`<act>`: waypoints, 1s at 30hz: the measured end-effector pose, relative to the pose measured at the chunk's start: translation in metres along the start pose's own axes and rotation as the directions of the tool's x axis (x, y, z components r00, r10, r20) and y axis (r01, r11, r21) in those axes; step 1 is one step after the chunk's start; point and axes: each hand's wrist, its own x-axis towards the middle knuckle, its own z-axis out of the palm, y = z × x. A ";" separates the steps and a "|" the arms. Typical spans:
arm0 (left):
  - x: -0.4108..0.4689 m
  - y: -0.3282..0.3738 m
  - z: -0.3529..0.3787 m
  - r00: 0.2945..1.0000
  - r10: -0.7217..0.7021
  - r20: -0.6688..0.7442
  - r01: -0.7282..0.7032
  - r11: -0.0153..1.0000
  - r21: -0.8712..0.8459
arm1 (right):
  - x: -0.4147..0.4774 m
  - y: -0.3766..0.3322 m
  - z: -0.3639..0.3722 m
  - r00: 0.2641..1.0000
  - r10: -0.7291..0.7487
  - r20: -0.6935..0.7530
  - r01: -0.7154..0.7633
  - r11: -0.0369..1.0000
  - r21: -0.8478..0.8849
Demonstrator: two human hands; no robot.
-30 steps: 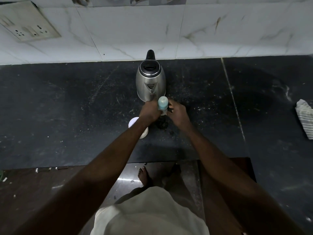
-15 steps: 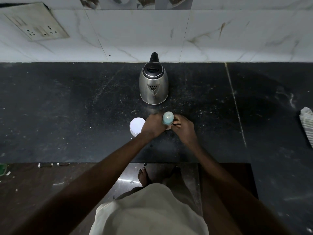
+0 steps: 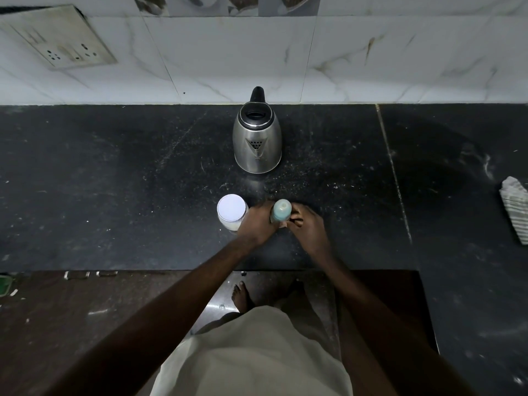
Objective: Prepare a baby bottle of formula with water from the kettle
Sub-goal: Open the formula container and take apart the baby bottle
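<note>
A baby bottle [image 3: 282, 210] with a pale teal cap stands upright on the black counter [image 3: 114, 195], between my two hands. My left hand [image 3: 258, 221] grips the bottle's body from the left. From the right, my right hand [image 3: 307, 222] holds it with curled fingers. The bottle's lower part is hidden by the hands. A steel kettle [image 3: 257, 141] with a black lid and handle stands behind the bottle, apart from it. A small clear jar with a white lid [image 3: 232, 211] holding pale powder sits just left of my left hand.
A striped cloth [image 3: 515, 208] lies at the counter's right edge. A switch and socket plate [image 3: 57, 38] hangs on the tiled wall at upper left. The counter's front edge runs below my wrists, with dark floor and my foot [image 3: 241, 295] beneath.
Both hands and the bottle have drawn back from the kettle toward the counter's front. The white-lidded jar, earlier half hidden by my left arm, now shows fully.
</note>
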 end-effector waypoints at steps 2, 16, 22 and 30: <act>-0.001 0.000 0.001 1.000 0.000 -0.005 0.000 1.000 -0.022 | -0.001 -0.002 -0.001 1.000 -0.006 0.010 0.006 1.000 -0.015; -0.004 0.007 0.008 0.998 -0.026 -0.062 0.020 0.996 -0.084 | 0.000 -0.016 -0.010 0.998 0.030 0.061 -0.024 0.994 -0.104; -0.002 0.004 0.005 0.999 -0.031 -0.041 0.028 0.996 -0.085 | 0.000 -0.038 -0.021 0.999 0.040 0.004 -0.040 0.996 -0.083; -0.004 0.003 0.005 0.999 -0.018 -0.036 0.015 0.998 -0.067 | 0.001 -0.071 -0.021 1.000 -0.020 -0.016 0.017 0.990 -0.138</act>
